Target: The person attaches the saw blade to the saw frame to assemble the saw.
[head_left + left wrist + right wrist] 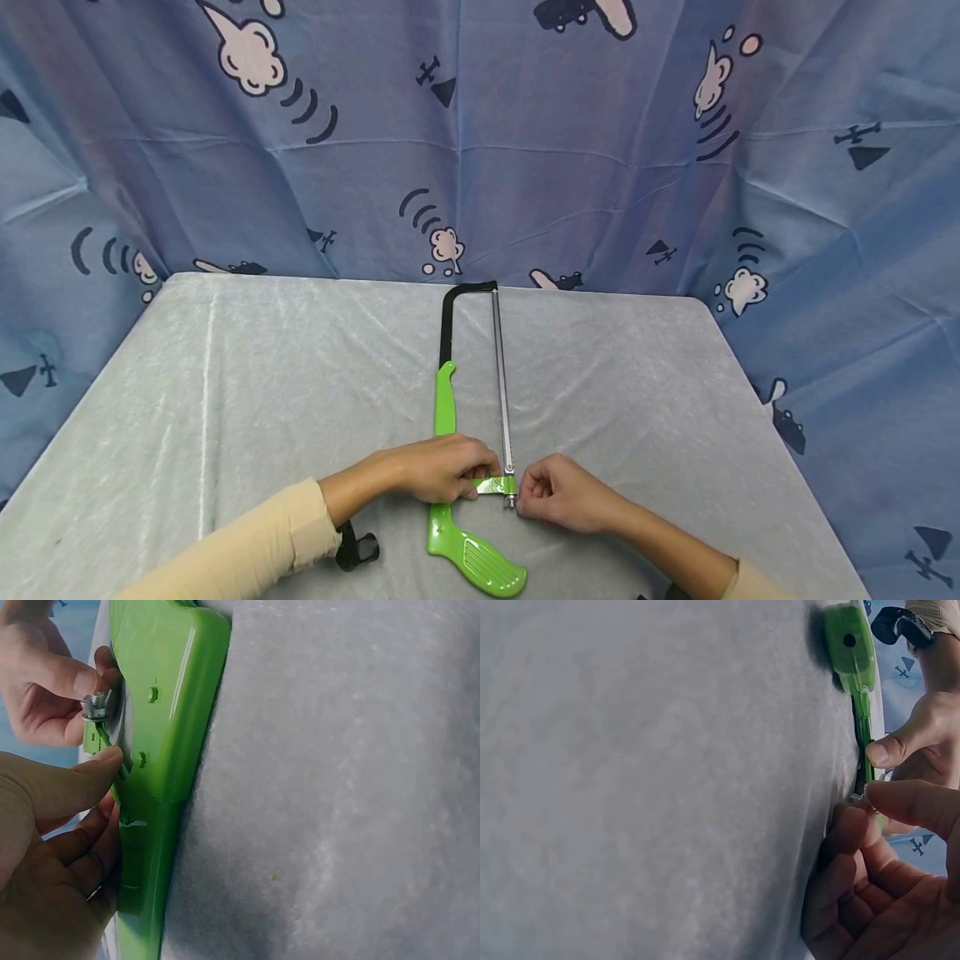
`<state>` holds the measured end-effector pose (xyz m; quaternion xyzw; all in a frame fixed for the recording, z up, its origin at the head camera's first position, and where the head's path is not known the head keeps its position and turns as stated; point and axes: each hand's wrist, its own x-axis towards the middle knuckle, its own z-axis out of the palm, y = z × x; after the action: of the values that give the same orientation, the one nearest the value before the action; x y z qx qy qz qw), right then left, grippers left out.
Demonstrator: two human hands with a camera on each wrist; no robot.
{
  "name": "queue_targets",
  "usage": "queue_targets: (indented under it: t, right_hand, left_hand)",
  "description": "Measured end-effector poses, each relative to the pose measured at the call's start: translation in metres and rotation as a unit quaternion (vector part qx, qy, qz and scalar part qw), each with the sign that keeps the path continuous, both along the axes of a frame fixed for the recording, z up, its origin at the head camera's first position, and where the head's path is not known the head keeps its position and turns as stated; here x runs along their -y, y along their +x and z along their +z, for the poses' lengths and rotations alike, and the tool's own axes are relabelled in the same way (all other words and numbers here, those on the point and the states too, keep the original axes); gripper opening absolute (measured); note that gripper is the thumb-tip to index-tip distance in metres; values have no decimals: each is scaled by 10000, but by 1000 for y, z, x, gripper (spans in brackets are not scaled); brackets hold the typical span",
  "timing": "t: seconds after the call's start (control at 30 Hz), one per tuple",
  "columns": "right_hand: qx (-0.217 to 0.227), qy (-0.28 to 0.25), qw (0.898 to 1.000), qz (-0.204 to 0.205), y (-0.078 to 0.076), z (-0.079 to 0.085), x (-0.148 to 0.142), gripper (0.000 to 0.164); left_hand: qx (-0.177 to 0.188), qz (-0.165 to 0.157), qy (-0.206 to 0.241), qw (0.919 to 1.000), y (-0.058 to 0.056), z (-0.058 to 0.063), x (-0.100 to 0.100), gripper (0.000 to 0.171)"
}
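A hacksaw (444, 400) with a green handle, a black front frame and a silver blade section (501, 375) lies on the table, its handle end towards me. My left hand (446, 468) pinches the green cross arm (491, 485) between thumb and fingers, beside the handle. At the arm's outer end sits a small metal wing nut (96, 706) on a threaded bolt. The fingertips of my right hand (566, 496) are at this nut; in the right wrist view, thumb (900, 799) and forefinger pinch the small shiny part. The fingers partly hide it there.
A pale grey cloth covers the table (300, 350). Blue patterned curtain (375, 167) hangs behind and along both sides. A black strap device (358, 548) sits under my left wrist.
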<state>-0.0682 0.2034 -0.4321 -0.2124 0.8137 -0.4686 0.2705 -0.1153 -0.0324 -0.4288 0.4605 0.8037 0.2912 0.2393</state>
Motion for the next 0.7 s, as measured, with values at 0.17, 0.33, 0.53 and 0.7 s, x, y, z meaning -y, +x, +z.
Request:
queue_targets:
  t: [0.17, 0.33, 0.53, 0.7]
  right_hand:
    - [-74, 144, 9999, -40, 0, 1, 1, 6]
    - [-68, 286, 9995, -58, 0, 1, 3, 10]
    - [-81, 362, 9992, -146, 0, -1, 4, 21]
    - [67, 316, 9993, -202, 0, 0, 4, 27]
  left_hand:
    - [4, 4, 5, 10000, 0, 0, 0, 19]
    - [19, -2, 12, 10000, 0, -1, 0, 19]
    - [67, -23, 21, 10000, 0, -1, 0, 19]
    - [9, -60, 60, 10000, -1, -2, 1, 20]
